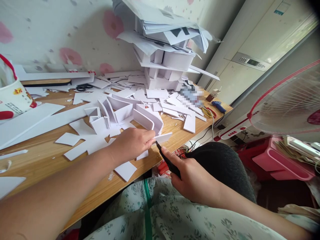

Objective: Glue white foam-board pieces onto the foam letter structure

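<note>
So the left hand (132,142) is pinching a small flat white foam-board piece (163,137) right at the edge of the wooden table (37,160). The right hand (192,180) is clenched round a black-handled craft knife (168,161), tip touching that piece. White offcuts (82,140) lie everywhere.

I read this as a home room used for craft: flowered wallpaper (75,36), wooden table (42,156) heaped with white foam-board offcuts (140,100), pink standing fan (287,103), floor air conditioner (252,50).
</note>
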`<state>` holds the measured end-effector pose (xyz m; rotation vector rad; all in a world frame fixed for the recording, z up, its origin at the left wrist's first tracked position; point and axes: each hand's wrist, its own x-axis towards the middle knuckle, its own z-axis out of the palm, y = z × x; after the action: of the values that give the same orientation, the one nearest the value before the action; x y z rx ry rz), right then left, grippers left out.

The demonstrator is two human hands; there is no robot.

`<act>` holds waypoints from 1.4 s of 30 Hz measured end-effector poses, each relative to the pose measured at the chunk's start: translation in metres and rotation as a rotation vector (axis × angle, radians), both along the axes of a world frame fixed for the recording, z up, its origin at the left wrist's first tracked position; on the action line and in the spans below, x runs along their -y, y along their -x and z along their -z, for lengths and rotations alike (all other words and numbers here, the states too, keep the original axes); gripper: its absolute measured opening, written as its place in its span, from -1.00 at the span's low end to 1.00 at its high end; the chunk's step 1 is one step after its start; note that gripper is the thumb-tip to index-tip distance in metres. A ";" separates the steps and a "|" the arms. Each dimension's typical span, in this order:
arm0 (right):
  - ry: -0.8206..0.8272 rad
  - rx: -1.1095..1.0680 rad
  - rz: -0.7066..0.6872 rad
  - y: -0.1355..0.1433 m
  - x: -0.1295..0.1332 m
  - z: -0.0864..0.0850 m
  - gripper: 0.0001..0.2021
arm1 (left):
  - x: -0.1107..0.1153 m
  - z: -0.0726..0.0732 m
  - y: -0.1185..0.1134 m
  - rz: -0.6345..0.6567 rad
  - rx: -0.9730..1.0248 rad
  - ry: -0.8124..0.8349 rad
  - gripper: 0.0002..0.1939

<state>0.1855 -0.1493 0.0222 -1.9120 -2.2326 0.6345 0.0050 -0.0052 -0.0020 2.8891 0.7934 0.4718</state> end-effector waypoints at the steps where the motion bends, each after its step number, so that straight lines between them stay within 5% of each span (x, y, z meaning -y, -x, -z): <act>1: 0.005 0.013 -0.004 0.000 0.000 -0.001 -0.24 | 0.000 0.000 0.000 0.000 0.000 -0.006 -0.70; 27: 0.052 0.040 -0.069 -0.009 -0.008 -0.006 -0.25 | -0.002 0.001 0.002 0.000 0.029 -0.007 -0.69; 36: 0.042 -0.101 -0.072 -0.050 0.005 0.001 -0.23 | -0.003 0.003 0.008 0.020 0.136 -0.042 -0.69; 42: 0.044 -0.044 -0.016 -0.084 -0.010 -0.011 -0.27 | -0.001 -0.002 0.010 -0.019 0.212 0.012 -0.69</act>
<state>0.2692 -0.1394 0.0331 -1.8831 -2.2272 0.7260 -0.0051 -0.0040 -0.0004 2.7616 0.7870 0.7565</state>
